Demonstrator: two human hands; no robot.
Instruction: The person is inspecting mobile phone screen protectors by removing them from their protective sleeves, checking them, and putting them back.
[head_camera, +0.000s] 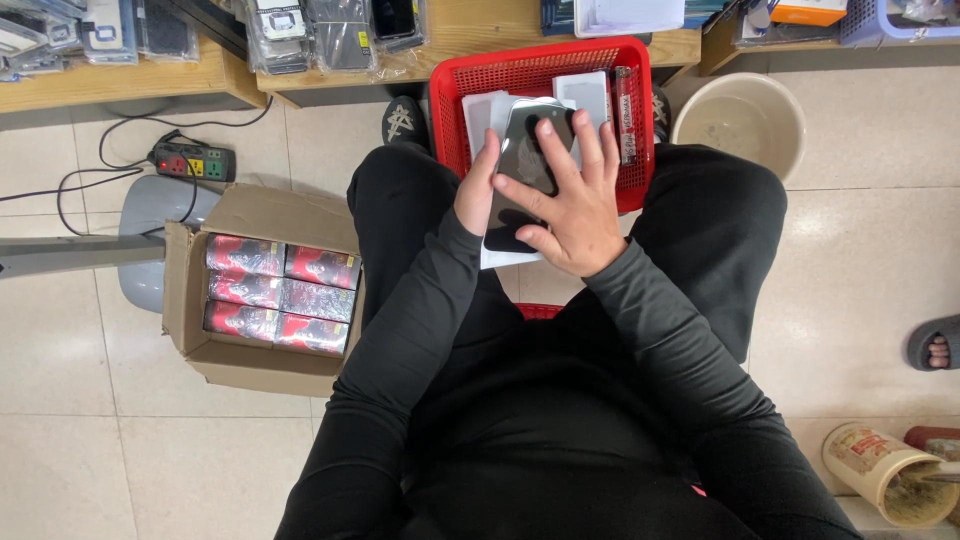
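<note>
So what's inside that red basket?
The red basket holds flat white packets and a narrow red-and-clear pack. The left hand and right hand, pressing a dark phone case, cover the rest.

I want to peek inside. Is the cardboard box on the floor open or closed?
Open. The cardboard box has its flaps folded out, and shiny red packs fill it in rows.
</note>
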